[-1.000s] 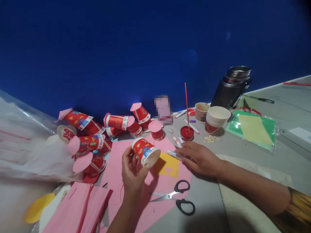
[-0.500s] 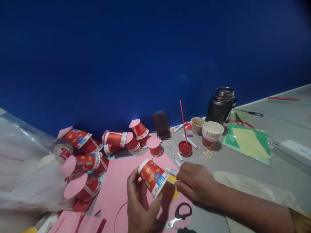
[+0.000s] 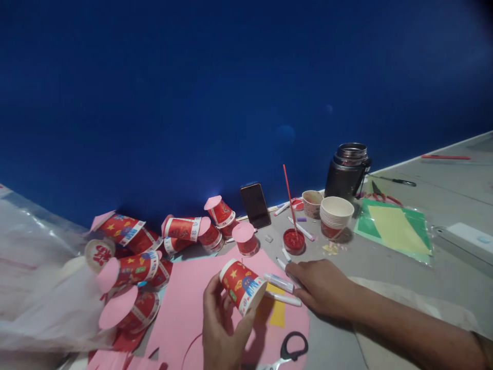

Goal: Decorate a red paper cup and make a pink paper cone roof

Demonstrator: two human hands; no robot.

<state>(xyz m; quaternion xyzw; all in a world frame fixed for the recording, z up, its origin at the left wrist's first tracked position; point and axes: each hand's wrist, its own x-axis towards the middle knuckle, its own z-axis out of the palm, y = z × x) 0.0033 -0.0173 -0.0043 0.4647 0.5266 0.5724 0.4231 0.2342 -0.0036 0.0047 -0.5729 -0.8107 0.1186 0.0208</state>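
Observation:
My left hand (image 3: 221, 329) is closed around a red paper cup (image 3: 242, 288) printed with stars and blue lettering, tilted above pink paper (image 3: 185, 293). To its right, my right hand (image 3: 327, 288) has its fingertips closed on a white marker (image 3: 281, 264) with a blue tip; the marker's rear is hidden. Between the hands lie a clear-barrelled tube (image 3: 279, 282) and another white marker (image 3: 284, 298), on or beside a yellow paper piece (image 3: 276, 314). Black-handled scissors (image 3: 295, 347) lie nearer me, partly out of frame.
Several pink-topped red cups (image 3: 134, 267) crowd the left, beside a plastic bag (image 3: 42, 288). A phone (image 3: 256, 205) leans on the blue wall. Behind my right hand stand a red paint pot (image 3: 294, 241) with a stick, stacked cups (image 3: 336, 218) and a dark flask (image 3: 344, 177).
My right hand has moved off the clear tube and a white marker, which now lie uncovered, and onto the blue-tipped marker. My left hand still holds the cup. The view has shifted slightly.

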